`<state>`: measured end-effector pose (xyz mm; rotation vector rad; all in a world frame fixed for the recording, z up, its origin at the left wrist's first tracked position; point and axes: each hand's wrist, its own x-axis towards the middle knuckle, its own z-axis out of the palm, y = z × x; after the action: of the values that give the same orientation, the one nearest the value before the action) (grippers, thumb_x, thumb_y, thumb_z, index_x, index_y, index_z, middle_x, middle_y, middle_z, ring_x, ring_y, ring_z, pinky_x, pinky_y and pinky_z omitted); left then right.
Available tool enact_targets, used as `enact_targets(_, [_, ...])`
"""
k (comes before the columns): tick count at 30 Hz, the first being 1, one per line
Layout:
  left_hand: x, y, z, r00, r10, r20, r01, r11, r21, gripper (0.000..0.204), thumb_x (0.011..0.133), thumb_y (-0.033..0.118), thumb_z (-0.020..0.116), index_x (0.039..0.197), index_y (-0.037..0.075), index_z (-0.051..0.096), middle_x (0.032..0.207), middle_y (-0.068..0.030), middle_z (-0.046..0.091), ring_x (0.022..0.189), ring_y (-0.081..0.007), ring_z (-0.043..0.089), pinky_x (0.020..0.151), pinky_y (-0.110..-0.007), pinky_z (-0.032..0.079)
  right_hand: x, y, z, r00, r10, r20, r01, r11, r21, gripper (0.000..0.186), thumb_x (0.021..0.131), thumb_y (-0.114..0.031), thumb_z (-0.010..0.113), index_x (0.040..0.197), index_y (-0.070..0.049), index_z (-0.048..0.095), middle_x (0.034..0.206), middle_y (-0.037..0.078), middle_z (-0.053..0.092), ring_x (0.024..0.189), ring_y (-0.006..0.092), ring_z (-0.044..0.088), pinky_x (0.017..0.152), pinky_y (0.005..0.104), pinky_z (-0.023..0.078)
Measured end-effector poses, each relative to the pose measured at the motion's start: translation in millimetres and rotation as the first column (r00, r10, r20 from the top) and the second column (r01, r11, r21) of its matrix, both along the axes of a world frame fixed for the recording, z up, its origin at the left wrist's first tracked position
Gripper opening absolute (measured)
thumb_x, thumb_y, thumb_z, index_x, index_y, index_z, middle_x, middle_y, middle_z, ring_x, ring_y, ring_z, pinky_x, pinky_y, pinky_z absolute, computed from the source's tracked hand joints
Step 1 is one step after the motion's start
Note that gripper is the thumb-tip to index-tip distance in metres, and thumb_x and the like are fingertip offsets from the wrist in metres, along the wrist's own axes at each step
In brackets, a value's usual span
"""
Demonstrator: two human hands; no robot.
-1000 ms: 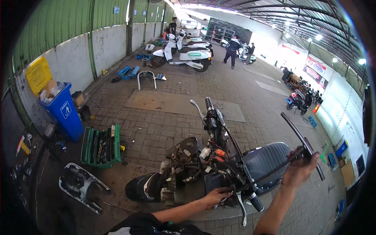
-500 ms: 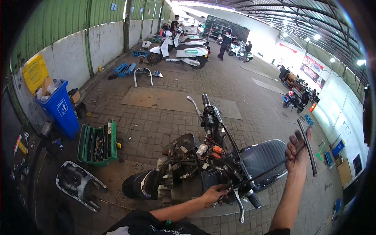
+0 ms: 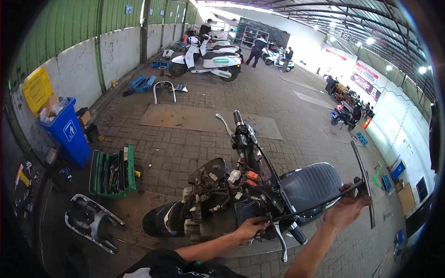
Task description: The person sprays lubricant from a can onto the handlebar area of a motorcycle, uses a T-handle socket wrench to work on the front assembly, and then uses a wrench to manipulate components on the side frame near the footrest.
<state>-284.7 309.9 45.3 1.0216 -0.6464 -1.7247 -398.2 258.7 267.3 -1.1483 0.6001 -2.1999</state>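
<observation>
My right hand [image 3: 347, 208] has its fingers round a long black T-handle wrench [image 3: 371, 211] near the crossbar, at the lower right. The wrench's shaft runs left to the handlebar [image 3: 273, 180] of a partly stripped scooter. My left hand [image 3: 250, 229] is closed at the handlebar clamp beside a silver brake lever [image 3: 281, 245]; what its fingertips hold is too small to make out. Exposed wiring, orange connectors [image 3: 252, 176] and a white connector [image 3: 234, 176] sit left of the bar. The black seat [image 3: 308, 185] lies behind it.
On the left are an open green toolbox [image 3: 97, 183], a loose frame panel [image 3: 79, 217] and a blue bin [image 3: 69, 139]. White scooters [image 3: 213, 62], several people [image 3: 255, 51] and blue tool trays [image 3: 141, 84] are farther back. A dark scooter [image 3: 345, 116] stands at the right.
My right hand rose on the crossbar half a second ago and has since come down, with the crossbar lower now. My left hand stays at the clamp. The whole view has shifted slightly.
</observation>
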Motion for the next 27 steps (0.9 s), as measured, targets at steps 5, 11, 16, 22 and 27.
enact_targets(5, [3.2,-0.8,6.6,0.999,-0.04,0.023,0.038,0.997,0.065,0.038,0.08,0.022,0.055,0.114,0.009,0.045,0.09,0.0023,0.051,0.072,-0.0082,0.048,0.057,-0.022,0.039,-13.5,-3.1,16.9,0.936,0.307,0.175,-0.331,0.935,0.128,0.054,0.084,-0.051,0.026,0.07,-0.004,0.048,0.057,0.006,0.047,0.047,0.0126,0.045,0.043,0.024,0.039])
enact_targets(11, [-5.6,0.9,-1.7,0.99,0.022,-0.142,-0.021,1.0,0.011,0.036,0.08,0.022,0.055,0.113,0.01,0.047,0.089,0.0025,0.052,0.072,-0.0084,0.049,0.056,-0.022,0.04,-47.0,-49.3,19.2,0.173,0.969,-0.179,-0.964,0.204,0.171,0.034,0.087,-0.029,0.034,0.06,-0.009,0.035,0.045,-0.001,0.03,0.028,0.0058,0.023,0.026,0.0185,0.024])
enact_targets(16, [-11.8,3.7,-6.9,0.981,0.099,-0.168,-0.098,0.995,0.016,0.034,0.079,0.021,0.056,0.111,0.009,0.048,0.087,0.0024,0.053,0.073,-0.0079,0.05,0.056,-0.021,0.04,-17.3,-12.0,3.7,0.944,0.307,0.117,-0.326,0.921,0.211,0.03,0.086,-0.025,0.034,0.1,-0.002,0.045,0.093,0.009,0.049,0.053,0.008,0.038,0.036,0.0157,0.029])
enact_targets(22, [-9.3,0.1,-13.3,0.986,0.082,-0.146,-0.084,0.996,-0.012,0.032,0.081,0.02,0.053,0.11,0.008,0.048,0.087,0.0026,0.053,0.073,-0.0079,0.049,0.055,-0.021,0.039,-6.8,-6.1,-11.9,0.944,0.331,-0.018,-0.326,0.92,-0.218,0.04,0.084,-0.038,0.036,0.101,-0.003,0.044,0.081,0.01,0.049,0.064,0.0153,0.046,0.051,0.0234,0.036])
enact_targets(27, [-8.2,1.1,-5.9,0.986,0.079,-0.146,-0.076,0.997,0.026,0.033,0.081,0.018,0.053,0.111,0.007,0.048,0.083,0.0026,0.052,0.066,-0.0069,0.048,0.048,-0.02,0.037,2.0,-4.2,-0.8,0.993,-0.108,0.051,0.108,0.994,-0.013,0.057,0.08,-0.056,0.031,0.096,-0.004,0.045,0.074,0.009,0.049,0.062,0.0162,0.047,0.051,0.0247,0.037])
